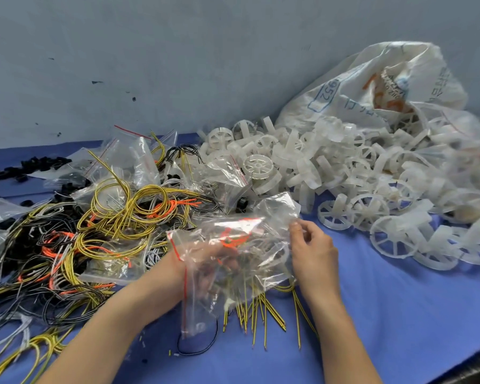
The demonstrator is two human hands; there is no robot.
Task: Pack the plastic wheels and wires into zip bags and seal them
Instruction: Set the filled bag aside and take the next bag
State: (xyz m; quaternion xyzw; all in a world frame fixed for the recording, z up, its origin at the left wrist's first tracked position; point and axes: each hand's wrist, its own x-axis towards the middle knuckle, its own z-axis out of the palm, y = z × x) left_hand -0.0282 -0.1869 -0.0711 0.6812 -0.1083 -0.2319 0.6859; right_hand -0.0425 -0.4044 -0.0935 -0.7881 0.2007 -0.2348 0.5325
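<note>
A clear zip bag [250, 239] with a red seal strip hangs crumpled above the blue table, holding orange and yellow-black wires. My left hand [216, 259] is pushed inside the bag, seen through the plastic, fingers curled around the wires. My right hand [311, 245] pinches the bag's right edge. Yellow-black wire ends [261, 314] stick out below the bag. A tangled pile of wires [94, 231] lies to the left. White plastic wheels [358, 189] are heaped to the right.
A large white sack [372, 87] spills wheels at the back right. Spare zip bags [139, 159] lie behind the wires, and small black parts [39, 164] sit at the far left. A grey wall stands behind. The table's edge [455, 367] runs at the lower right.
</note>
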